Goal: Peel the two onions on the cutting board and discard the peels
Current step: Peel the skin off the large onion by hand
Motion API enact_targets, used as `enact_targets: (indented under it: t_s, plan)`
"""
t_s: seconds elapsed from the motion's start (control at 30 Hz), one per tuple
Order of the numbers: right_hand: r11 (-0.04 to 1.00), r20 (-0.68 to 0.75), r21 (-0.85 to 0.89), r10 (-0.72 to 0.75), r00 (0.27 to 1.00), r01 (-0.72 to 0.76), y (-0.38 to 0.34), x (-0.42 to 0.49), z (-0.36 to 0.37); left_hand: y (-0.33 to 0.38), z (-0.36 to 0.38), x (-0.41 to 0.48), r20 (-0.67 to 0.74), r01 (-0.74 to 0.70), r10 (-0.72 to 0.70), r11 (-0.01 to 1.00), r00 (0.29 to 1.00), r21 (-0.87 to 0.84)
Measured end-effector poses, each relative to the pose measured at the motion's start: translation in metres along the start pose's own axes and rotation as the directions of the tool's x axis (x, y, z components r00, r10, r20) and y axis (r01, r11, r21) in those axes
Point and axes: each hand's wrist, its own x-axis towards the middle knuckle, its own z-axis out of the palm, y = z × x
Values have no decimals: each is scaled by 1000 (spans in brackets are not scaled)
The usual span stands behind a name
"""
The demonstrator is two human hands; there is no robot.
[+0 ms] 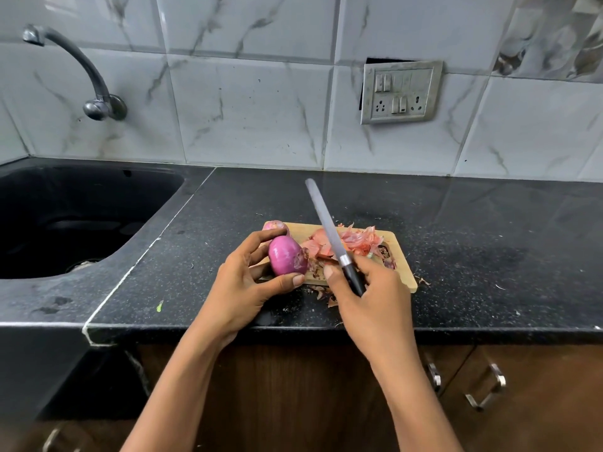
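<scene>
My left hand (248,282) grips a purple onion (286,260) above the near left corner of the wooden cutting board (399,256); a scrap of dry skin clings to the onion's right end. A second purple onion (274,225) lies on the board's far left corner, partly hidden behind my fingers. My right hand (372,291) holds a knife (326,231) by its black handle, the long blade pointing up and away over the board. A heap of pink-orange peels (346,243) covers the board's middle.
The board lies on a black speckled counter (489,256). Peel scraps (321,293) lie on the counter by the board's near edge. A black sink (71,220) with a wall tap (81,70) is at the left. A switch panel (401,93) hangs on the tiled wall.
</scene>
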Motion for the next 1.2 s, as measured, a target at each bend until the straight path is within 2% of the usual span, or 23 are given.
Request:
enact_targets:
  t_s: [0.1,0.23,0.37,0.57,0.67,0.77,0.87,0.97,1.2]
  plan:
    - [980,15,187,61,998,-63,3,18,9,-1,-2,0,16,3,-2,1000,1000,-9]
    - [933,131,341,71,989,-112,5,32,18,-1,-2,-1,20,-1,2,1000,1000,-13]
    - [941,179,324,40,983,-97,8,36,21,-2,-2,0,16,0,0,1000,1000,-27]
    - [929,166,358,37,985,-95,10,40,25,1,-1,-1,5,9,-9,1000,1000,-23]
    - [945,164,322,11,986,-64,13,41,29,1,-1,-1,2,8,-8,1000,1000,-17]
    - [936,129,349,3,992,-48,14,40,33,1,0,-1,-6,1,-1,1000,1000,-8]
    - [910,36,408,70,997,-78,19,44,35,1,0,-1,-1,0,0,1000,1000,11]
    - [941,-49,335,78,996,-57,24,49,39,2,-1,-1,3,3,-3,1000,1000,12]
    - [920,74,385,49,996,-74,14,45,36,4,0,-2,1,8,-8,1000,1000,27]
